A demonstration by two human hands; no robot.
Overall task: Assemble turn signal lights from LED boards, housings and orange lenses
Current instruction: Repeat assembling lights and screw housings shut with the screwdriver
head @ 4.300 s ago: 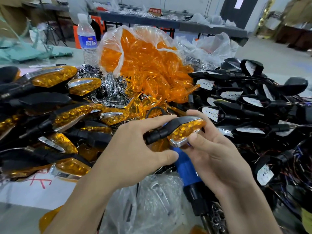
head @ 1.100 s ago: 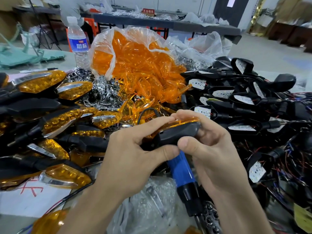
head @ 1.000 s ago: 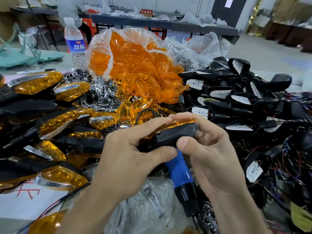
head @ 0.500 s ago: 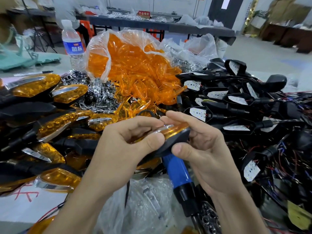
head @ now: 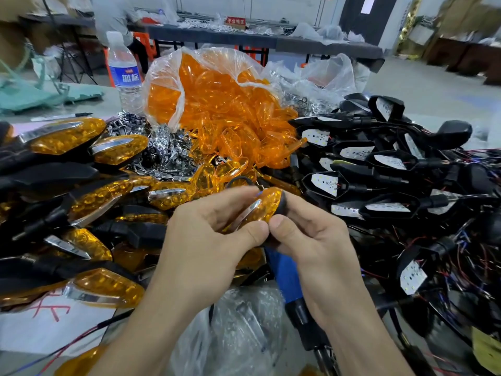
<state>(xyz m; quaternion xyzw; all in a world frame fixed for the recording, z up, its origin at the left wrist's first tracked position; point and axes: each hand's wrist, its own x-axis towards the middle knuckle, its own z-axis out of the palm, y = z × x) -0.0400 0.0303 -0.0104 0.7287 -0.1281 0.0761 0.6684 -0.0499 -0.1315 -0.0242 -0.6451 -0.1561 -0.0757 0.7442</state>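
Observation:
Both hands hold one turn signal light at mid-frame: a black housing with an orange lens and a chrome strip, lens face turned up towards me. My left hand grips its left part, thumb pressed on the lens edge. My right hand curls round the black housing, thumb meeting the left thumb. A clear bag of loose orange lenses lies behind. Black housings with white LED boards pile up on the right. Finished lights are stacked on the left.
A blue-handled tool lies under my hands on a clear plastic bag. Chrome parts are heaped behind the finished lights. A water bottle stands at the back left. Red and black wires tangle at the right.
The light has been rotated in my hands from housing-side up to lens-side up, and my thumbs have come together on its near edge.

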